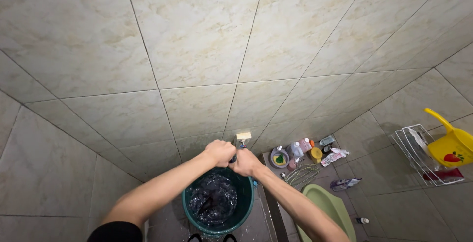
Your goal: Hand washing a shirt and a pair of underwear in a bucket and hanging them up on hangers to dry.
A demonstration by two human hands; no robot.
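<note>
The person's left hand [219, 152] and right hand [245, 162] are pressed together over the bucket, both closed into fists around a small dark piece of wet cloth [232, 159] which shows only a little between them; the two hands touch each other at the knuckles. Just behind the hands, on the tiled wall [197, 50], there is a tap [243, 139] with a pale square top, and the hands are very near to it. Directly under the hands stands a green bucket [246, 205] on the floor, filled with dark water and dark laundry [214, 202] that looks wet and shiny. To the right of the bucket a low ledge [271, 161] carries several bottles and small containers [300, 148], a small grey bowl with something yellow and green inside [279, 159], and some wire hangers [301, 174] lying flat. Further right on the floor is a pale green squat toilet [330, 207]. On the far right wall hangs a white wire rack [419, 156], and a yellow plastic jug [451, 146] sits in it.
</note>
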